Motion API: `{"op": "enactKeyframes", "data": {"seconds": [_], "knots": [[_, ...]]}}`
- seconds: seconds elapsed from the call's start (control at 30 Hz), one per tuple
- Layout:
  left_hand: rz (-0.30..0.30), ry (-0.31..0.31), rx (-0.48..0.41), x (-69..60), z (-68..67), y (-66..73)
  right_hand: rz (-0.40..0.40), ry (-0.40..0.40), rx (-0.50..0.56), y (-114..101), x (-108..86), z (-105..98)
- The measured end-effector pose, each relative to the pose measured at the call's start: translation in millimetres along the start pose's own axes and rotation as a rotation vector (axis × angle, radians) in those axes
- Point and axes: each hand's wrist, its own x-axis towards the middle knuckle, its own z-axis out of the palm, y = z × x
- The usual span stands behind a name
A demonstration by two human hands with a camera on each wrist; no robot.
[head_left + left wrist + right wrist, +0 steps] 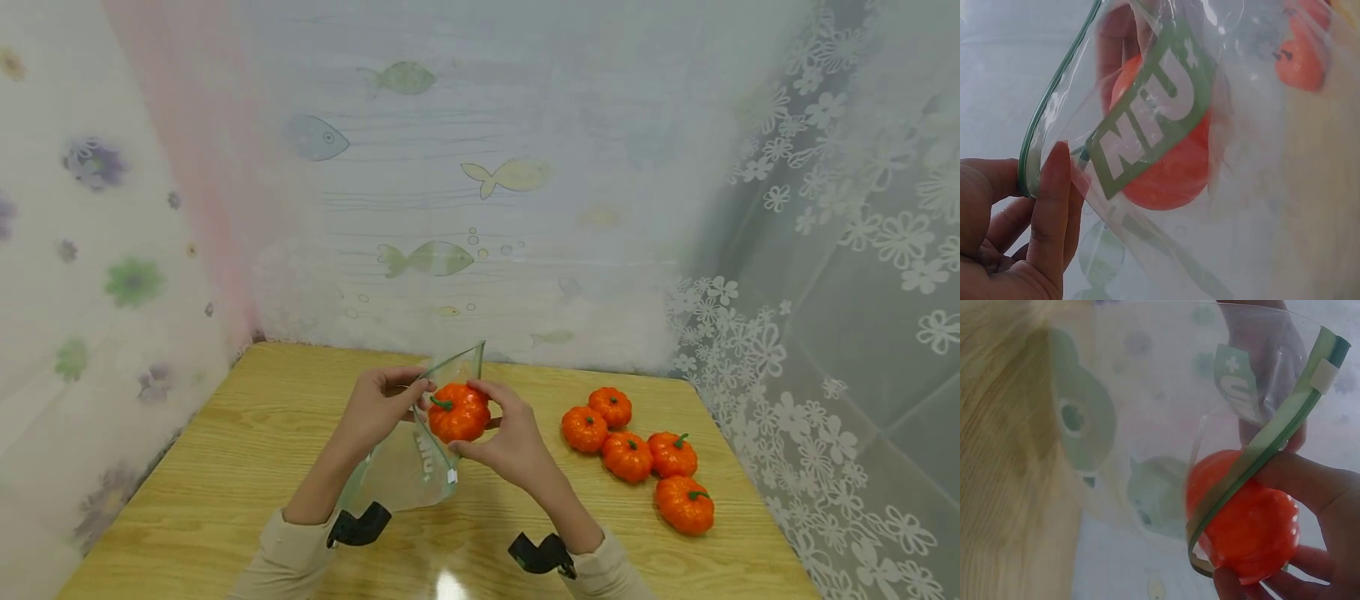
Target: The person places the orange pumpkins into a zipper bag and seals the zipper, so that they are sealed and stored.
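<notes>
An orange toy pumpkin [459, 413] with a green stem is gripped between the thumb and fingers of my right hand [512, 435]. It sits at the mouth of a clear zip bag [401, 471], partly inside, as the right wrist view shows the green zip edge [1254, 464] crossing it. My left hand [381, 410] pinches the bag's rim on the other side; in the left wrist view thumb and fingers hold the green edge. Through the film, printed with green marks and letters, the pumpkin [1169, 178] shows. A white slider [452, 476] sits on the zip.
Several more orange pumpkins [627, 456] lie grouped on the right of the wooden table [247, 433]. Patterned curtains [450, 208] hang behind the table and along both sides. A black wrist mount [360, 525] is strapped to each forearm.
</notes>
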Motion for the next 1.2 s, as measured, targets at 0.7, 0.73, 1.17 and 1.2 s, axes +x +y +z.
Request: {"op": "enactKeyframes", "data": {"seconds": [0.7, 0.73, 1.17, 1.2], "knots": [[0.004, 0.005, 0.006, 2.0, -1.5, -1.0, 0.084, -0.063, -0.159, 2.1, 7.0, 1.3], [-0.002, 0.003, 0.004, 2.5, -0.8, -2.3, 0.073, -0.060, -0.155, 2.4, 7.3, 2.0], [0.027, -0.011, 0.000, 4.0, 2.3, -4.1, -0.010, -0.093, -0.193, 5.4, 11.2, 10.8], [0.028, -0.009, -0.002, 3.7, 1.9, -4.1, -0.012, -0.096, -0.187, 6.0, 10.8, 10.9]]}}
